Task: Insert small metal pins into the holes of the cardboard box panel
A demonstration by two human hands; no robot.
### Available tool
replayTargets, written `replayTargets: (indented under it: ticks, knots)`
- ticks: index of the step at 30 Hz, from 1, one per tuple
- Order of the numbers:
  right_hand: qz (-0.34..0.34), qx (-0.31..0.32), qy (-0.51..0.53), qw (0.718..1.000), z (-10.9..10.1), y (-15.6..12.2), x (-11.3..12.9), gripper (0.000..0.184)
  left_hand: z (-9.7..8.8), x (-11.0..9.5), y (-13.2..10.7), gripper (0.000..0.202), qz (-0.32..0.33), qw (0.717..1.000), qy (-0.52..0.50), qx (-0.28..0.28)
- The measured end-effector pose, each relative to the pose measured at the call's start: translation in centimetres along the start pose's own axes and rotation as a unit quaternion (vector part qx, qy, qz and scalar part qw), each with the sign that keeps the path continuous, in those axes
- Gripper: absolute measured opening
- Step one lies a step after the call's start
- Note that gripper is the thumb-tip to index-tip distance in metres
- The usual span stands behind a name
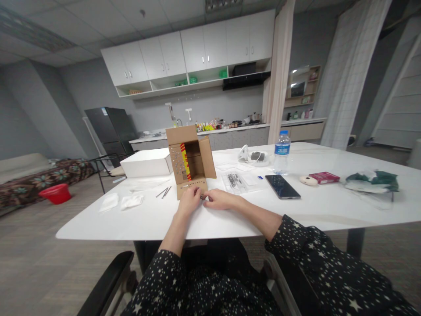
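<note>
My starred sleeves [315, 263] fill the foreground as I sit at the white surface [329, 210], both hands at the open box [190, 153] that stands near its front edge. A white box [146, 163] sits just behind it to the left, and a bottle [282, 153] stands well off to the right. A phone [282, 186] lies nearer me, with a clear bag [234, 181] between phone and box. Two thin pins [164, 192] lie just left of the box's front flap [184, 190].

My left hand [188, 201] lies curled against that flap. My right hand [219, 199] meets it there, fingertips drawn in at the rim. I cannot tell whether either is pinched on one of the small silver studs [192, 186] lined along the flap, because the fingers hide it.

The risk, as I judge it, is that the box is tall, looks light and has its flaps open. A hard press on the flap could tip or slide it. The studs are tiny, so a slip could send one rolling off the smooth surface to the floor.
</note>
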State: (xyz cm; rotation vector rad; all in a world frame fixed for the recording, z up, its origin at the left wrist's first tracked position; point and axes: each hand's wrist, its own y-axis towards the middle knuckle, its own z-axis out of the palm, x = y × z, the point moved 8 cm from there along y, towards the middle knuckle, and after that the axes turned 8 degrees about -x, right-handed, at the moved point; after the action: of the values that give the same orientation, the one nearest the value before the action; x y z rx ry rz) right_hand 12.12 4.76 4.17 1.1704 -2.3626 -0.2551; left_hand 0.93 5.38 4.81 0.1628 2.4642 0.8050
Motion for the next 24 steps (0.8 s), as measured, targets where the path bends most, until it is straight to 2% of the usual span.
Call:
replayTargets:
  ticks: [24]
  knots:
    - [-0.019, 0.002, 0.005, 1.0, -0.14, -0.1, 0.77, 0.03, 0.33, -0.58, -0.22, 0.027, 0.018, 1.0, -0.012, 0.021]
